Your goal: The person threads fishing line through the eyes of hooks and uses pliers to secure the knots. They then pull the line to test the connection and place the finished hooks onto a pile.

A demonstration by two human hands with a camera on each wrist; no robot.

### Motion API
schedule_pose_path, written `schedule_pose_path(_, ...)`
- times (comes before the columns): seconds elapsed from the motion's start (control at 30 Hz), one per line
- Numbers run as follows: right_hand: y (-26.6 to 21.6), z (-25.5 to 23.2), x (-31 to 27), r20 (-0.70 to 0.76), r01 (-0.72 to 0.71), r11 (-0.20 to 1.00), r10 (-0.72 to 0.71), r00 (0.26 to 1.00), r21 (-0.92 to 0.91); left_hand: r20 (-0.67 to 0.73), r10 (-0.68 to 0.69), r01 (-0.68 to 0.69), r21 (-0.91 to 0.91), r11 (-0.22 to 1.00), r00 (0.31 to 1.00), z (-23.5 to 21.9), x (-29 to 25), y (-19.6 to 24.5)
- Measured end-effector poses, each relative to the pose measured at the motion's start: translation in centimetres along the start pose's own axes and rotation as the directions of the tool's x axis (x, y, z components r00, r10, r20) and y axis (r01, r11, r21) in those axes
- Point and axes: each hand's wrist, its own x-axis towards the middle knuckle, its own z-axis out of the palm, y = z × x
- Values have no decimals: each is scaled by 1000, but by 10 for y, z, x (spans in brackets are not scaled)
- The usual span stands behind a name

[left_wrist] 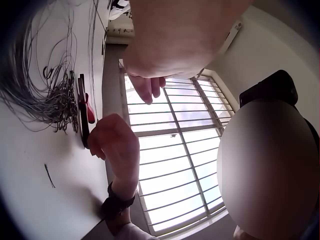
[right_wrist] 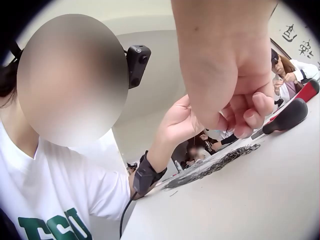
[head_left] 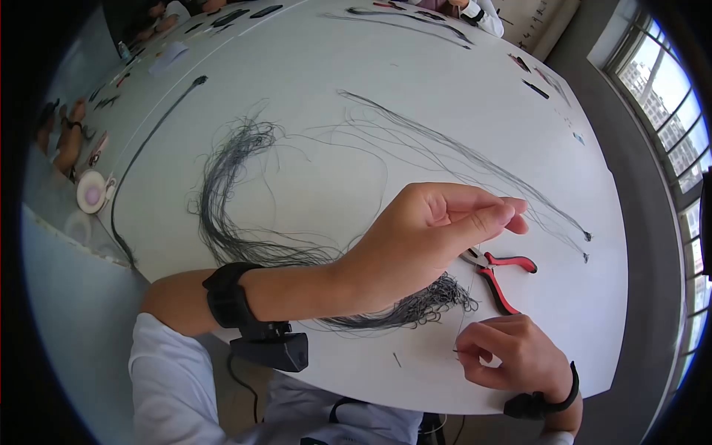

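Observation:
In the head view my left hand (head_left: pixel 415 241) is raised over the table, thumb and fingertips pinching a fine line (head_left: pixel 469 297) that runs down toward my right hand (head_left: pixel 519 354). The right hand is low near the front edge, fingers curled and pinching a small thin dark piece (head_left: pixel 457 351) whose tip pokes out. Beneath my left forearm lies a large bundle of dark fishing lines (head_left: pixel 222 196), ending in a cluster of dark fish hooks (head_left: pixel 445 297). Red-handled pliers (head_left: pixel 486 262) lie between the hands, partly covered by the left one. Most of what each hand pinches is hidden by its fingers.
Longer line strands (head_left: pixel 460 144) stretch across the table's right side. A small loose dark piece (head_left: pixel 397 360) lies near the front edge. At the left are a white spool (head_left: pixel 92 191) and a thin dark strand (head_left: pixel 148 137). Other people sit along the far edge.

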Motion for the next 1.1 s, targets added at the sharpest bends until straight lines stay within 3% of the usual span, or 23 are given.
schedule_pose_path(0.07,-4,-3,-1,139,112,931,-169,976,347,37,155,-157,373,914,987,2,0,-4)
schedule_pose_path(0.1,-7,-3,-1,133,118,926,-176,975,359,30,144,-145,381,913,989,2,-4,0)
schedule_pose_path(0.17,-7,-7,-4,-86,255,764,-256,963,593,105,89,-138,740,659,990,3,-8,0)
schedule_pose_path(0.2,-3,-6,-6,-232,340,660,-250,940,670,112,104,-151,803,577,988,8,-10,4)
schedule_pose_path(0.23,0,-3,-10,-378,416,541,-186,907,731,110,104,-150,802,578,988,11,-11,10)
schedule_pose_path(0.3,-1,-7,-14,-529,413,453,164,832,790,87,-273,101,789,606,958,17,-10,22)
schedule_pose_path(0.33,5,-12,-12,-606,448,501,211,767,741,88,-272,100,789,606,958,17,-10,23)
schedule_pose_path(0.37,13,-16,-7,-678,474,549,252,691,688,114,-331,164,692,703,937,17,-10,24)
schedule_pose_path(0.4,17,-17,-1,-679,474,551,255,688,687,148,-384,234,580,780,911,17,-10,24)
schedule_pose_path(0.43,22,-17,5,-709,407,621,372,598,670,151,-387,235,581,779,910,16,-10,23)
schedule_pose_path(0.47,25,-16,8,-734,328,679,472,488,656,174,-407,296,447,844,897,13,-10,22)
schedule_pose_path(0.5,30,-15,7,-735,328,681,474,485,655,200,-423,355,304,884,884,14,-9,23)
schedule_pose_path(0.6,38,-16,3,-481,-76,766,474,738,638,128,-417,391,187,901,900,14,-7,34)
schedule_pose_path(0.63,35,-15,4,-417,-159,765,499,760,624,134,-419,392,186,901,898,14,-6,34)
schedule_pose_path(0.7,33,-5,5,-408,-236,873,419,811,427,27,-239,241,-50,969,971,11,-4,30)
schedule_pose_path(0.77,29,4,6,-426,-144,975,203,882,167,87,-167,175,-86,981,982,3,-1,23)
schedule_pose_path(0.83,20,3,5,-317,-89,996,81,945,-10,130,-85,98,-101,990,988,0,1,18)
schedule_pose_path(0.87,17,4,5,-317,-95,995,86,944,-11,154,-101,121,-128,984,983,-1,1,16)
schedule_pose_path(0.93,13,8,5,-311,69,997,-76,947,-33,148,-90,110,-135,985,985,0,0,14)
schedule_pose_path(1.1,0,7,6,-276,144,990,-140,951,-5,187,-72,93,-103,990,980,3,-2,9)
